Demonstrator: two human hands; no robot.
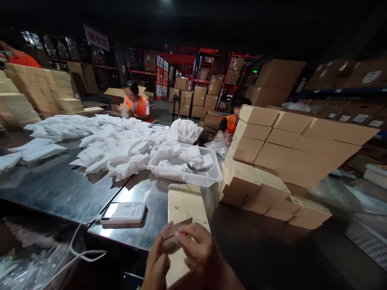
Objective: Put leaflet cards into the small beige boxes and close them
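Low in the middle, my left hand (157, 257) and my right hand (198, 247) are both closed on a small flat packet (173, 238). It looks thin and greyish, with a red line across it; its contents cannot be made out. My left fingers grip its left side, while my right thumb and fingertips pinch its right side. Beneath my hands a long pale-yellow carton (186, 201) lies on the metal table, its far end toward the basket. My wrists and the packet cover part of that carton.
A white perforated basket (193, 177) holds white bags, beside a wide heap of white bags (121, 141). A white device (123, 213) with a cable (87, 255) lies left. Stacked cartons (281, 149) rise right. Co-workers in orange vests (141, 106) are across the table.
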